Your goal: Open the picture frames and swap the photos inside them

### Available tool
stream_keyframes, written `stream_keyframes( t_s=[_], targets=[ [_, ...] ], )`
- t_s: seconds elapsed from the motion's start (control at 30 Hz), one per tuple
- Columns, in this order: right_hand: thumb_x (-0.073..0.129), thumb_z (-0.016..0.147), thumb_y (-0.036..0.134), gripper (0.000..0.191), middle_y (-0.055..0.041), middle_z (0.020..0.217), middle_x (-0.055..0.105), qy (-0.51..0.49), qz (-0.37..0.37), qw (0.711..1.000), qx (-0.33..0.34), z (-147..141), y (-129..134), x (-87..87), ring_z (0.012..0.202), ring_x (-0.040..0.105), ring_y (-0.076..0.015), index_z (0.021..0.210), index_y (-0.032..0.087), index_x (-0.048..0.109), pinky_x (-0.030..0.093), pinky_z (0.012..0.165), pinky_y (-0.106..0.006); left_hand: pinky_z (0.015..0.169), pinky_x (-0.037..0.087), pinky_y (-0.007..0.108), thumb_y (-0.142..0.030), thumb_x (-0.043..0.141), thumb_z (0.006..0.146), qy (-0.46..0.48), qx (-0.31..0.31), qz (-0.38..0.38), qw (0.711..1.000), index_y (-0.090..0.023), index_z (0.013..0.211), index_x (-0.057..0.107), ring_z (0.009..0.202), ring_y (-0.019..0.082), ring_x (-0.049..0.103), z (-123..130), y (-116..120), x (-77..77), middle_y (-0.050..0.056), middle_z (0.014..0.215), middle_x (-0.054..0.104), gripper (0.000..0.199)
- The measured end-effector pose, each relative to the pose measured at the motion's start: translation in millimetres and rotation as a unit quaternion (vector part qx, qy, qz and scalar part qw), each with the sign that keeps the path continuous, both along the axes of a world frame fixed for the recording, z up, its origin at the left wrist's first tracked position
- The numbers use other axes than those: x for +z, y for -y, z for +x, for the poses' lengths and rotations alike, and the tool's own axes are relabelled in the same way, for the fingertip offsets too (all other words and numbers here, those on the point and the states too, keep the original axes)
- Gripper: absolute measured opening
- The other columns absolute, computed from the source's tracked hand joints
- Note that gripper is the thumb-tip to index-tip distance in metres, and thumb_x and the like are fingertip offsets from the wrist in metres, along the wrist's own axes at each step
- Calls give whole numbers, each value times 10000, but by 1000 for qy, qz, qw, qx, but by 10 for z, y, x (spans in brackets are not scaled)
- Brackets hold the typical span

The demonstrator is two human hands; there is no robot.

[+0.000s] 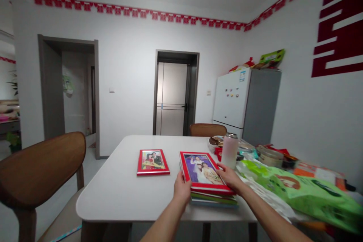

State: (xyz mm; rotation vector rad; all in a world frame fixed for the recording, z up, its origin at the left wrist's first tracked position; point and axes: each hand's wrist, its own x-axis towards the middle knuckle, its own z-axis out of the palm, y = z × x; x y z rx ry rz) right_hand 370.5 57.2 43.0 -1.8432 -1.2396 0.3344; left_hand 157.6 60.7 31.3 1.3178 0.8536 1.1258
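Note:
A red picture frame [204, 170] with a wedding photo lies on top of a stack of books or albums [214, 201], whose green and bluish edges show below it. My left hand [182, 190] is closed on the frame's left side, thumb along the rim. On the right side, my right hand [229, 178] holds the same frame with its fingers over the edge. Whether the frame is lifted off the stack I cannot tell. A smaller red picture frame [153, 162] with a couple's photo lies on the white table [124, 193] to the left.
Just beyond my right hand stands a pale pink bottle [229, 151]. A green plastic package [297, 187], white bag [263, 196] and a lidded container [269, 156] crowd the table's right side. Wooden chairs stand at the left [45, 162] and far side [208, 129]. A fridge [232, 98] is behind.

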Motion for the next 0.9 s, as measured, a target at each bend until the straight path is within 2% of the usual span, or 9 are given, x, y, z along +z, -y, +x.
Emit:
stream_keyframes(
  t_s=[0.23, 0.33, 0.4, 0.5, 0.6, 0.67, 0.73, 0.8, 0.9],
  targets=[
    [467, 642, 229, 317, -65, 920, 662, 100, -51, 993, -20, 98, 23, -239, 822, 603, -185, 903, 174, 640, 422, 724, -249, 809, 414, 220, -105, 486, 685, -110, -32, 18, 993, -168, 1179, 368, 995, 154, 525, 29, -31, -220, 55, 1105, 563, 512],
    [479, 633, 212, 339, -113, 939, 649, 127, -64, 989, -40, 77, 59, -199, 851, 592, -229, 927, 142, 632, 419, 750, -297, 825, 401, 218, -97, 458, 696, -174, -23, 39, 984, -129, 1229, 297, 1033, 149, 500, -87, -28, -255, 102, 1172, 507, 558],
    [479, 640, 215, 364, -141, 996, 620, 140, -60, 987, -53, -19, 59, -130, 918, 563, -254, 966, 122, 612, 397, 804, -333, 881, 358, 241, -118, 457, 702, -228, -3, 65, 972, -100, 1242, 277, 1093, 161, 446, -261, -93, -259, 136, 1224, 448, 570],
    [440, 683, 235, 413, -125, 1127, 545, 172, -5, 985, -24, -411, 33, -43, 1046, 484, -231, 1067, 128, 546, 327, 909, -332, 994, 189, 286, -164, 469, 707, -316, 37, 117, 941, -100, 1245, 282, 1217, 178, 259, -639, -308, -249, 131, 1324, 302, 573],
    [400, 708, 230, 408, -92, 1149, 531, 209, 90, 967, 113, -1067, 15, -59, 1083, 453, -200, 1086, 148, 527, 307, 945, -348, 1018, 35, 361, -220, 498, 697, -403, 60, 152, 901, -106, 1244, 286, 1261, 212, 98, -1014, -588, -231, 120, 1368, 198, 597],
    [401, 711, 228, 402, -81, 1157, 526, 209, 104, 952, 196, -1505, 5, -128, 1086, 451, -191, 1088, 165, 527, 313, 950, -354, 1004, 17, 427, -280, 507, 698, -452, 59, 162, 875, -114, 1234, 302, 1258, 244, 98, -1198, -740, -217, 128, 1359, 220, 598],
    [394, 720, 223, 419, -92, 1185, 502, 205, 96, 943, 244, -1822, -19, -216, 1106, 434, -181, 1116, 142, 504, 310, 962, -335, 990, 49, 466, -331, 509, 695, -491, 51, 171, 853, -142, 1215, 334, 1245, 259, 155, -1317, -815, -200, 119, 1335, 283, 581],
    [396, 718, 210, 450, -122, 1209, 474, 215, 73, 943, 244, -1971, -65, -297, 1127, 413, -183, 1148, 96, 469, 299, 973, -317, 985, 103, 459, -363, 501, 695, -517, 44, 185, 835, -164, 1195, 365, 1226, 254, 214, -1390, -792, -181, 104, 1311, 335, 555],
    [393, 729, 216, 473, -163, 1217, 455, 239, 40, 954, 176, -1952, -134, -388, 1142, 396, -214, 1175, 60, 429, 298, 967, -334, 984, 160, 398, -380, 481, 705, -536, 49, 212, 816, -149, 1186, 388, 1201, 241, 268, -1475, -567, -159, 109, 1292, 364, 542]
  ],
)
